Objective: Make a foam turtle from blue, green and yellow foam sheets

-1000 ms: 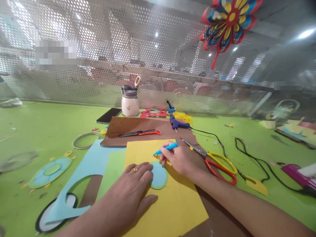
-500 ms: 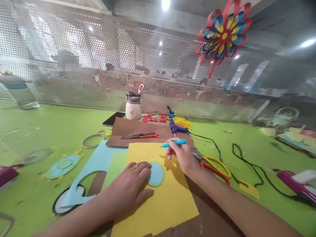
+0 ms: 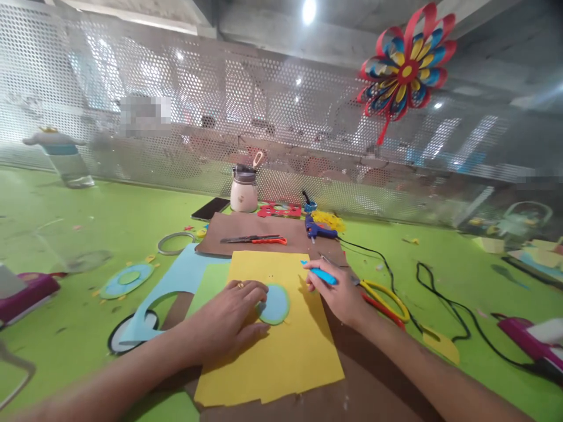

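Left hand: left hand (image 3: 229,319) lies flat, fingers spread, pressing the blue disc (image 3: 273,304) onto the yellow sheet (image 3: 281,351).
Right hand: right hand (image 3: 336,293), fingers clamped on a blue pen (image 3: 323,274), right of the disc.
Scissors: scissors (image 3: 382,296) just right on the surface.

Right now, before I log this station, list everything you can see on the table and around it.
yellow sheet: 1, yellow, centre, under both hands
round disc: 1, blue with green rim, on the yellow sheet
blue sheet: 1, light blue, cut-outs, left of the yellow sheet
brown sheet: 1, brown, behind the yellow sheet
utility knife: 1, orange and black, on the brown sheet
scissors: 1, yellow and red handles, right of the right hand
glue gun: 1, blue, back edge of the brown sheet
bottle: 1, cream, by the mesh wall
phone: 1, black, left of the bottle
paper flower: 1, red, blue, yellow, hanging upper right
table: 1, green
left hand: flat, touching the disc
right hand: holding blue pen
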The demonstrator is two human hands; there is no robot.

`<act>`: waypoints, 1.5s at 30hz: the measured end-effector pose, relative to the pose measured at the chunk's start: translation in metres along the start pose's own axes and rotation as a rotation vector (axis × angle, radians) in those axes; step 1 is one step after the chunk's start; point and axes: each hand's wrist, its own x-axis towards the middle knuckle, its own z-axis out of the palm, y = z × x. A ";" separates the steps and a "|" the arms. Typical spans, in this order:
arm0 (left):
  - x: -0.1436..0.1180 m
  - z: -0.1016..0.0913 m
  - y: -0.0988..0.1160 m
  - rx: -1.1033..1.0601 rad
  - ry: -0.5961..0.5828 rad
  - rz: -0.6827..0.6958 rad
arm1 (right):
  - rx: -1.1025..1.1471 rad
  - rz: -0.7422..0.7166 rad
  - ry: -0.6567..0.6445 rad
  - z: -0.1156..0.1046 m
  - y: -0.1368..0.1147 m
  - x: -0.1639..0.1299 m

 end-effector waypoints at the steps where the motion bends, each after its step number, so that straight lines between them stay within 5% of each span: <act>1: 0.000 0.000 -0.001 -0.009 0.007 0.000 | -0.041 -0.036 0.000 0.000 -0.002 -0.005; 7: 0.003 0.000 -0.004 -0.045 0.025 -0.043 | -0.173 -0.298 -0.175 -0.003 -0.015 -0.030; 15: 0.003 0.007 -0.012 -0.067 0.118 -0.118 | -0.270 -0.324 -0.265 -0.003 -0.012 -0.038; 26: 0.001 0.010 -0.011 0.010 0.038 -0.115 | -0.345 -0.305 -0.197 0.010 -0.001 -0.038; 33: 0.002 0.012 -0.009 0.009 0.075 -0.128 | -0.327 -0.298 -0.188 0.012 -0.006 -0.039; 41: 0.008 0.011 -0.015 -0.092 0.092 -0.234 | -0.323 -0.278 -0.028 0.010 0.005 -0.035; 45: 0.008 0.015 -0.020 -0.122 0.117 -0.226 | -0.293 -0.267 -0.075 0.012 0.003 -0.036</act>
